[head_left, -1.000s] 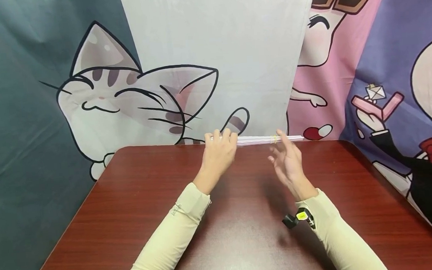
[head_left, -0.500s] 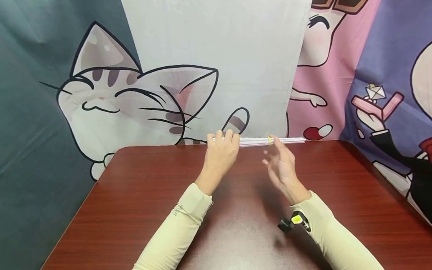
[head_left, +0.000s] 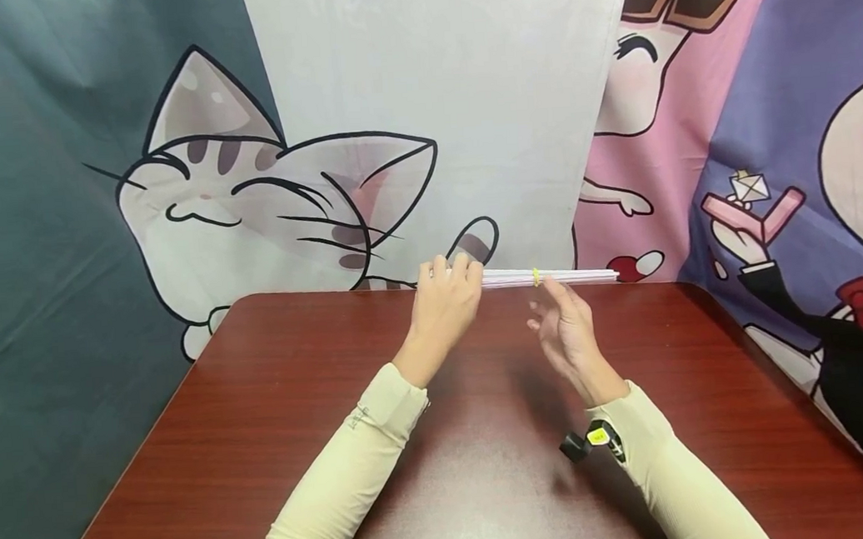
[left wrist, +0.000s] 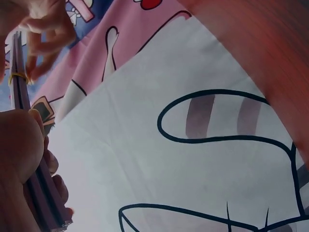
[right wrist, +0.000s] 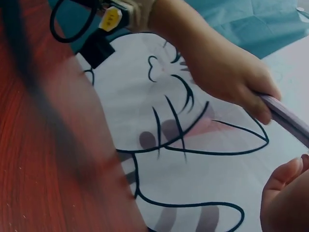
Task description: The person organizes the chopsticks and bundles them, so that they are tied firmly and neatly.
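My left hand (head_left: 447, 302) grips one end of a bundle of long, thin, pale sticks (head_left: 575, 276), held level above the far side of the table. A yellow rubber band (head_left: 535, 276) circles the bundle partway along. Just below the band, my right hand (head_left: 567, 335) reaches up with its index finger near or touching the band, the other fingers loosely bent. In the left wrist view the band (left wrist: 18, 78) sits beside the right hand's fingertips. The right wrist view shows the left hand (right wrist: 236, 72) around the sticks (right wrist: 287, 118), which run past the right thumb (right wrist: 287, 171).
A reddish-brown table (head_left: 319, 377) lies beneath both arms. Behind its far edge hangs a cloth backdrop (head_left: 417, 62) printed with a cat and other cartoon figures. A small black device (head_left: 575, 445) is strapped to the right wrist.
The rubber band has slid left along the sticks with my right hand, mostly in the first half second. My left hand and the bundle have shifted slightly right.
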Motion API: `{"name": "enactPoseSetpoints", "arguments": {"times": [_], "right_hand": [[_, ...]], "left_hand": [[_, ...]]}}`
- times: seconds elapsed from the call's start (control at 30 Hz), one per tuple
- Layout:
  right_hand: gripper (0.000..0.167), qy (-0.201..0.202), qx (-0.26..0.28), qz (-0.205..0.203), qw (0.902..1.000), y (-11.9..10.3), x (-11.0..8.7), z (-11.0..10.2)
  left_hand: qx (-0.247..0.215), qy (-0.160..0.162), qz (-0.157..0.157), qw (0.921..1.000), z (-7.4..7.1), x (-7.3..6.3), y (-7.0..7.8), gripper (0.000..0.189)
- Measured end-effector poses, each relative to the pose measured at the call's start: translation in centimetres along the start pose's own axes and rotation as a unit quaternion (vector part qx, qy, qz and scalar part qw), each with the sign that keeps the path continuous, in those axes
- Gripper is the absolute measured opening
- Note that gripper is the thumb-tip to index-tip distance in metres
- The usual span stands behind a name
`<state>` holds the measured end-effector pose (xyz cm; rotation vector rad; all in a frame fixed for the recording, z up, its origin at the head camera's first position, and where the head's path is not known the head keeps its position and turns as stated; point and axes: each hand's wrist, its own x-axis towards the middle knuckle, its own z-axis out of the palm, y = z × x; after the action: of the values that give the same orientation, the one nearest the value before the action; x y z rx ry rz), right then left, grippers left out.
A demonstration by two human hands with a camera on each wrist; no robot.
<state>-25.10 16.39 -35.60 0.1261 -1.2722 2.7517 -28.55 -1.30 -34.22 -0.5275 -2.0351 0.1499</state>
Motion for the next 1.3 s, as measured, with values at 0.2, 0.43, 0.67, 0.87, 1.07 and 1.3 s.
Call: {"name": "enactPoseSetpoints", "arguments": {"times": [0.2,0.43,0.67,0.87,1.07,1.3], "right_hand": [[0.01,0.02,-0.018,0.014,0.9995,-0.2,0.2,-0.2],[0.012,0.013,-0.031,0.038,0.9987,-0.1,0.4,0.1],[0.008,-0.021,-0.087,0.088,0.9921,-1.1,-0.3,-1.2],[0.005,-0.021,-0.254,-0.006,0.9669,-2.6,-1.2,-2.3],[0.012,-0.008,-0.402,-0.189,0.8957,-3.7,-2.1,-2.6],[0.012,0.033,-0.414,-0.401,0.8168,-5.1,-3.0,-0.1]], "left_hand": [[0.008,0.013,0.0,0.9999,0.1,-0.2,0.3,0.028],[0.022,0.017,-0.009,0.9996,0.2,0.0,0.7,0.03],[0.025,0.007,-0.002,0.9997,0.2,-0.4,0.8,0.027],[0.028,-0.016,-0.008,0.9994,0.3,-0.4,-0.4,0.028],[0.025,-0.026,-0.001,0.9993,0.5,-0.6,-0.9,0.03],[0.018,-0.028,-0.002,0.9994,0.7,-0.9,-0.9,0.031]]}}
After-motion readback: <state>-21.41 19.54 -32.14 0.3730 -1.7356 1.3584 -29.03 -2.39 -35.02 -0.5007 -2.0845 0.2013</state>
